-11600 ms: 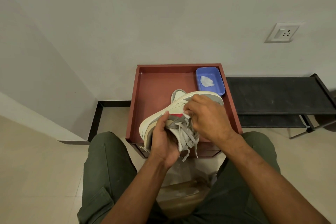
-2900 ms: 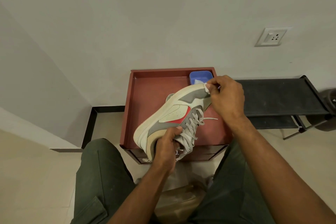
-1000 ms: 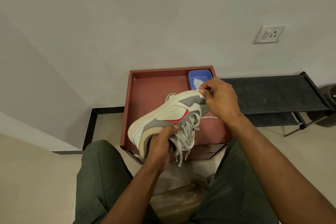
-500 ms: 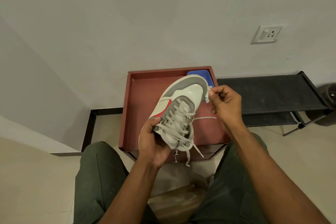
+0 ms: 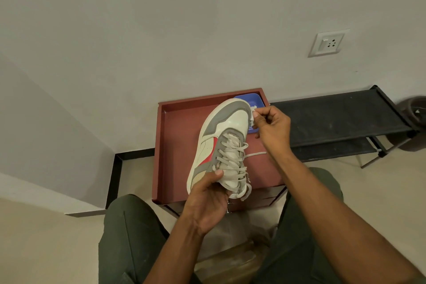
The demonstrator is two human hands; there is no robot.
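1. Gripping the heel end of the sneaker, the left hand holds it toe-up above the red tray.
2. Right hand pinches a small white wipe against the toe's right edge.
3. One lace trails toward the right wrist.
4. Blue dish sits partly hidden behind the toe.

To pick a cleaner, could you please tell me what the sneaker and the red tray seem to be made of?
The sneaker: probably smooth leather or synthetic, with a soft sheen on the white toe; grey overlays look matte. The red tray: likely painted wood or laminate, evenly matte.
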